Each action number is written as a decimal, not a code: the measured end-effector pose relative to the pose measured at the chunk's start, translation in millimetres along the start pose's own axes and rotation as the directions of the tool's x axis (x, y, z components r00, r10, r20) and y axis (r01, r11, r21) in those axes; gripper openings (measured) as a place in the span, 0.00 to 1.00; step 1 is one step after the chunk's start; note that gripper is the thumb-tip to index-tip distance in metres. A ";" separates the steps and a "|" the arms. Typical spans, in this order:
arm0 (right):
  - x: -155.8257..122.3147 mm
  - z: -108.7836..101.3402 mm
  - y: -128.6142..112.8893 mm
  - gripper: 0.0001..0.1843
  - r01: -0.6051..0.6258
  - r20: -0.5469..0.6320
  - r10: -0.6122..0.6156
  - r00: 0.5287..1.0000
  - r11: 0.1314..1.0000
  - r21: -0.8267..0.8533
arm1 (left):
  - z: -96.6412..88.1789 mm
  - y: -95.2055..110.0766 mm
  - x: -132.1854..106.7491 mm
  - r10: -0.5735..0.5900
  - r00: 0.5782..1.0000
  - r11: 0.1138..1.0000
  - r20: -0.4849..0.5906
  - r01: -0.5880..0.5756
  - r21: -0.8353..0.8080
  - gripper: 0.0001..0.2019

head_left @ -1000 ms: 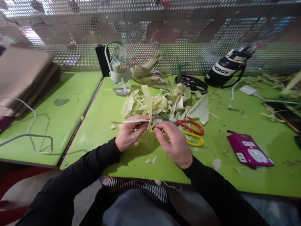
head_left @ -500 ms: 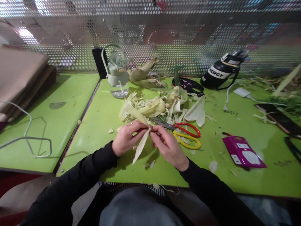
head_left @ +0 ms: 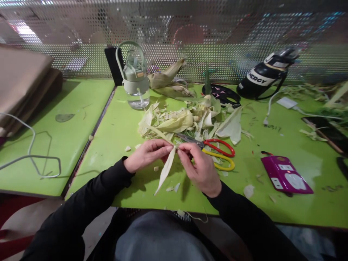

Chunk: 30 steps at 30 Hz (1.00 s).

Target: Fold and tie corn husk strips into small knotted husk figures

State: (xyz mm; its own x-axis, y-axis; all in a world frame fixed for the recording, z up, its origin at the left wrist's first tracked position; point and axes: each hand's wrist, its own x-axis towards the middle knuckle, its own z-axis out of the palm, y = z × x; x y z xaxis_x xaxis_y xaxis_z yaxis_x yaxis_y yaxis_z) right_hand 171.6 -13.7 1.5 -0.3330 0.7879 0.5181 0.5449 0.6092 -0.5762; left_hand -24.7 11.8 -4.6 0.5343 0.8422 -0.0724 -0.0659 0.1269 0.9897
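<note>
Through the head view I confirm that both hands work at one husk strip (head_left: 166, 171), raised just above the green table (head_left: 114, 125) on the near side of the husk pile (head_left: 176, 122). Grip state: the left hand (head_left: 148, 154) has thumb and fingers together on the strip at its gathered point; the right hand (head_left: 201, 168) pinches the same point from the other side, fingertips nearly touching the left ones. The exact contact of the pads is hidden. One end hangs toward the near edge; a narrower length leans up and left behind the left fingers. I cannot tell whether these are one piece or two. To handle this well, I would hold the gathered point firmly with one pinch, work the husk with the other, and apply tension gradually, as thin husk may split along its grain. Keep the hanging end untwisted and clear of the scissors (head_left: 200, 144), which lie open just beyond the right hand. Compared with one second ago, the upright length and the one crossing the left hand no longer stand that way; a broad end now hangs downward, and the left hand lies flatter. Scissors and pile are unmoved.
</note>
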 end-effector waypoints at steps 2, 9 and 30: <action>-1.3 -0.2 1.6 0.02 0.079 -0.051 -0.082 0.995 0.995 -0.061 | 1.0 0.6 0.6 0.016 1.000 0.994 0.001 -0.016 -0.109 0.24; -2.3 -2.6 0.3 0.03 0.144 -0.103 -0.158 0.982 0.980 -0.134 | 5.2 4.1 -3.0 -0.016 0.999 0.988 0.040 0.022 -0.150 0.21; -3.8 -19.4 -12.8 0.05 0.161 0.022 -0.160 0.987 0.986 -0.050 | 7.2 1.6 -4.6 0.245 0.966 0.968 0.084 -0.248 0.033 0.16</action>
State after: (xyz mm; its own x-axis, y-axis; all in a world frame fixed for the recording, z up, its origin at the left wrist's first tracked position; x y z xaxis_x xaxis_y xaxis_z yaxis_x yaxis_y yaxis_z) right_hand 180.8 -26.2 19.1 -0.4331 0.6820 0.5893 0.5217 0.7228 -0.4531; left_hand -21.3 4.4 -1.7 0.5710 0.8004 0.1827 -0.1689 -0.1032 0.9802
